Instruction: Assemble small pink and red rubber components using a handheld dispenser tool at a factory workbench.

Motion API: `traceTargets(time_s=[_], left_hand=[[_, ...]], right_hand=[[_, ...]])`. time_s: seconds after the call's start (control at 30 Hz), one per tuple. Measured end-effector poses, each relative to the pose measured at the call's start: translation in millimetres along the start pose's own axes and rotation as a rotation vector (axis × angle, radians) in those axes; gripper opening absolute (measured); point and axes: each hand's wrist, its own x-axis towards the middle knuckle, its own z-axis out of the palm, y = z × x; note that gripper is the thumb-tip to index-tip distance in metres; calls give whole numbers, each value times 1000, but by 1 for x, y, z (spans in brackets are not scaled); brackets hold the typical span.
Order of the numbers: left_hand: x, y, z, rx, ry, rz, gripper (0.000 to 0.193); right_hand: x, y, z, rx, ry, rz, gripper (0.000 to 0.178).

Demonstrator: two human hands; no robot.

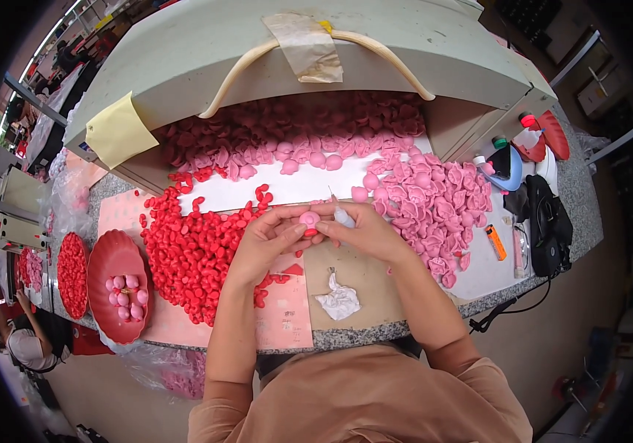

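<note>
My left hand point(268, 232) and my right hand point(367, 230) meet above the bench. Between their fingertips they pinch a small round pink piece point(308, 218) with a red piece point(310, 232) against its near side. A small pale bottle with a thin needle tip point(344, 217) is also tucked in my right hand, its needle pointing away from me. Left of my hands spreads a heap of small glossy red pieces point(191, 258). On the right lies a heap of pink petal-shaped and dome-shaped pieces point(435, 207).
A crumpled white tissue point(339, 298) lies in front of me. A red oval dish point(113, 255) at left bears several pink balls. An orange lighter point(496, 243) and a black bag point(549, 229) lie at right. A grey metal hood point(206, 55) overhangs more pink pieces.
</note>
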Motion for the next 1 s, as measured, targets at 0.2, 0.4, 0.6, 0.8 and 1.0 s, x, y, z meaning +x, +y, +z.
traceTargets(time_s=[0.2,0.4,0.6,0.8,1.0], left_hand=[[-2,-2,-2,-26,7,-8,25],[-1,-6,-4,-44,13,17,26],[0,-6,-2,-54,17,33,25],[-3,-2,-1,-7,44,13,25],[-1,-3,-2,-18,30,11,26]], right_hand=[[1,4,-1,-38,-24,-2,35],[1,4,0,-36,-8,-5,35],[2,6,0,-56,10,-19,36],[1,1,3,-24,16,14,34],[2,6,3,19,9,7,33]])
